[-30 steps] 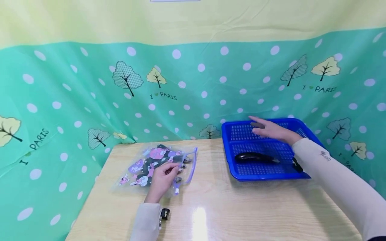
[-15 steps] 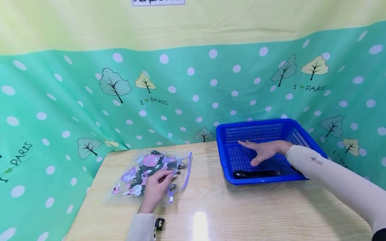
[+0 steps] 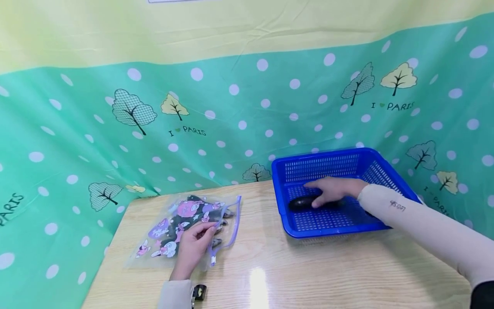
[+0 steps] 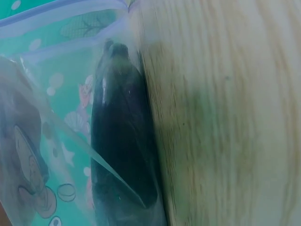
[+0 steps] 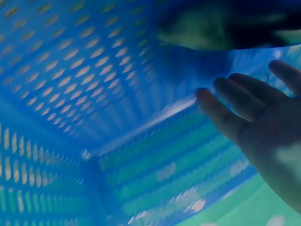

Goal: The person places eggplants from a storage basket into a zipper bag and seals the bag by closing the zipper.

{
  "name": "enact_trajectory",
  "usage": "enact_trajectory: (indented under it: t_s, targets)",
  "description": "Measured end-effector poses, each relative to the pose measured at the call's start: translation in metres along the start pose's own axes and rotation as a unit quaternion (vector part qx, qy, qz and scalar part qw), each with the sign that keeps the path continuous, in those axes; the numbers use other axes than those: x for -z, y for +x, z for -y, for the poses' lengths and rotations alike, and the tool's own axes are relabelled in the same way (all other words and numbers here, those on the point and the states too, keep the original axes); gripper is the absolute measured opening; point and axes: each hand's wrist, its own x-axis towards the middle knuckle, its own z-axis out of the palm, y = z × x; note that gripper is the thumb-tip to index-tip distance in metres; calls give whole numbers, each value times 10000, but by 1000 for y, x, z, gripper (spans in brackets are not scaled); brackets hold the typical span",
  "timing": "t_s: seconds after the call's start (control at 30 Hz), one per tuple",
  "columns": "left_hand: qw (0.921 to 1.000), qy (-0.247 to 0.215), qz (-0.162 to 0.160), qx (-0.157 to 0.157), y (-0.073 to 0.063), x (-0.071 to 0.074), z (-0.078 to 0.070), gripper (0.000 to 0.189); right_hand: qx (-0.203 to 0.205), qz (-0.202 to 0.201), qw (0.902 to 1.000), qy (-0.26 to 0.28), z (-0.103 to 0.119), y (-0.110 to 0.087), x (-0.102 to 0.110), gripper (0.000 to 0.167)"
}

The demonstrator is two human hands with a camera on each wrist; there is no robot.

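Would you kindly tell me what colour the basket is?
The basket is blue, shown best in the head view.

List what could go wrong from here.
The glossy eggplant in the basket may roll away: the right hand's fingers look straight. The bag could sag shut if the left hand loosens its pinch. The bagged eggplants, stem ends near its mouth, might slide out if tugged.
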Motion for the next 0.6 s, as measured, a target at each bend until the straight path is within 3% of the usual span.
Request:
enact_trajectory:
  t_s: [0.07, 0.27, 0.4, 0.5, 0.6]
  targets:
    - [10000, 24, -7, 15, 0, 0, 0, 12, 78, -275, 9996, -26, -6, 0, 6, 80]
    - [9999, 74, 39, 144, 0, 2, 0, 12, -71, -409, 9979, -497, -15, 0, 3, 88]
    - [9999, 57, 33, 131, 0, 3, -1, 13, 15, -821, 9921, -946, -20, 6, 0, 63]
    - [10000, 46, -7, 72, 0, 3, -3, 13, 156, -1024, 9908, -869, -24, 9, 1, 49]
    - [10000, 41, -45, 16, -1, 3, -4, 12, 275, -1100, 9923, -506, -28, 9, 2, 48]
